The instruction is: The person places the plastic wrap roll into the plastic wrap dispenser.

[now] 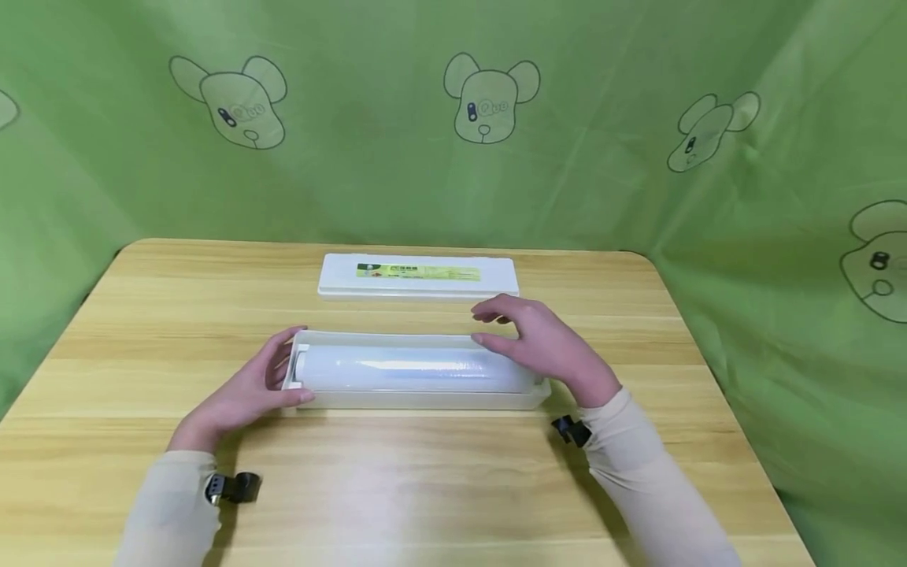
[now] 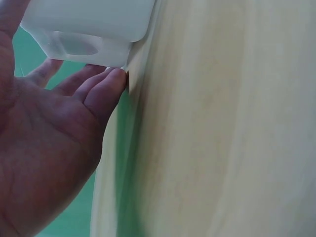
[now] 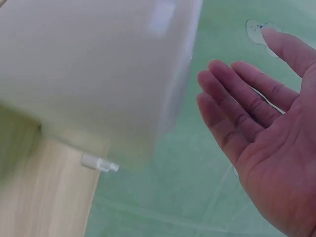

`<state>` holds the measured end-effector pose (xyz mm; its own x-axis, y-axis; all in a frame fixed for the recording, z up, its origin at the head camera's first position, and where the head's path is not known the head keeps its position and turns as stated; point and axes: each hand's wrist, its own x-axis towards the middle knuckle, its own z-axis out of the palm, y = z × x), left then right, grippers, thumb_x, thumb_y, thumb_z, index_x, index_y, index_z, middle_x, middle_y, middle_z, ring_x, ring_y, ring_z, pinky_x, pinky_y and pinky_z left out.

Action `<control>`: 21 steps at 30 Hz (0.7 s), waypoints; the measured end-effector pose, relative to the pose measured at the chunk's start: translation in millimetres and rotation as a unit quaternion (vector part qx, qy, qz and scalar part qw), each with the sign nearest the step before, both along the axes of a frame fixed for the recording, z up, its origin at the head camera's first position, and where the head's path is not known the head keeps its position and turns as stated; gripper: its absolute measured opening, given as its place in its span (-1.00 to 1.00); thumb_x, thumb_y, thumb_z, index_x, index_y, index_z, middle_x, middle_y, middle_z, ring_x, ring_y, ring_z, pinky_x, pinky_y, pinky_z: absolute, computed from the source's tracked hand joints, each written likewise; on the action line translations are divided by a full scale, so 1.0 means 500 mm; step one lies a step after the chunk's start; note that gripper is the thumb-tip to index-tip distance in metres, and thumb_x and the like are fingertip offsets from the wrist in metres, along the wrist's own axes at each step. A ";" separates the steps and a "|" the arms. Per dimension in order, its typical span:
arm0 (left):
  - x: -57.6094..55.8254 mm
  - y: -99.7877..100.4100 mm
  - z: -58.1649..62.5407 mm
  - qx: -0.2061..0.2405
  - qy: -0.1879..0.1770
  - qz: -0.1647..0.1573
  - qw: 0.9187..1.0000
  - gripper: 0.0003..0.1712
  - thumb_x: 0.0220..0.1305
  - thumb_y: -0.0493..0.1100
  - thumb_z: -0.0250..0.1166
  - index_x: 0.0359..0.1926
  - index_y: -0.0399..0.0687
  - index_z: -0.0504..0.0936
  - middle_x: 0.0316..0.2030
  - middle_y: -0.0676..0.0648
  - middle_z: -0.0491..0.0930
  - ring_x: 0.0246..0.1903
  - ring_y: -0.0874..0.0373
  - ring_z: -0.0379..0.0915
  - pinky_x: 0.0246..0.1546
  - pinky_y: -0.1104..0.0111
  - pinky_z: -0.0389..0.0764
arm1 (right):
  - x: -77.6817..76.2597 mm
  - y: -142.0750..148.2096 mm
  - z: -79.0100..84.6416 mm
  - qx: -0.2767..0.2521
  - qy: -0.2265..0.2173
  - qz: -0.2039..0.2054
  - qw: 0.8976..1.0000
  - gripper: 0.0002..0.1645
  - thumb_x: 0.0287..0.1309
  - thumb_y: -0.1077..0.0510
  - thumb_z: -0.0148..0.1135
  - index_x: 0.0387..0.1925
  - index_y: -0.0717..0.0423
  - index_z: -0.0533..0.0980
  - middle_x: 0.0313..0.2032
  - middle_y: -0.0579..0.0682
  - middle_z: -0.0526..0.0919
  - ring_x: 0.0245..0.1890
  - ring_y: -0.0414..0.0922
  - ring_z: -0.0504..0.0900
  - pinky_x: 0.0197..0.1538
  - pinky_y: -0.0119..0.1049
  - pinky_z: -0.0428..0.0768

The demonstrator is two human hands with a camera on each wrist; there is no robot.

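Note:
A long translucent white box (image 1: 425, 401) lies lidless on the table, holding a shiny roll of cling film (image 1: 418, 370). My left hand (image 1: 241, 394) grips the box's left end, thumb over the front corner and fingers around the back corner. In the left wrist view, several fingertips (image 2: 106, 89) touch the end of the box (image 2: 98, 19). Above the right end of the roll hovers my right hand (image 1: 556, 346), its fingers relaxed and holding nothing. The right wrist view shows its palm (image 3: 276, 163) apart from the large pale surface beside it.
Behind the box lies a white lid (image 1: 499, 276) with a green and yellow label (image 1: 418, 272). The wooden table (image 1: 397, 488) ends at a green curtain (image 1: 375, 181) printed with bear heads. Each wrist carries a small black camera (image 1: 244, 487).

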<state>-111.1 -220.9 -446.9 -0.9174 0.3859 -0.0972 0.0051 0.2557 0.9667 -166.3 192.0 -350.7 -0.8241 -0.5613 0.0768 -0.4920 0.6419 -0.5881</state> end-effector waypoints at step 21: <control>0.003 0.002 0.011 -0.012 -0.006 -0.012 1.000 0.20 0.16 -0.15 0.46 0.57 0.17 -0.20 0.51 -0.30 -0.17 0.42 -0.28 -0.10 0.31 0.12 0.18 | -0.078 0.061 -0.019 0.023 -0.015 -0.069 0.997 -0.28 0.24 -0.06 0.33 0.31 0.18 0.35 0.27 0.11 0.39 0.25 0.16 0.35 0.30 0.09 0.35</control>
<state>-109.7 -220.0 -441.2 -0.9069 0.4045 -0.1179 -0.0009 0.2779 0.9606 -205.1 222.6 -360.1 -0.8952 -0.4448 0.0276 -0.3800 0.7294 -0.5688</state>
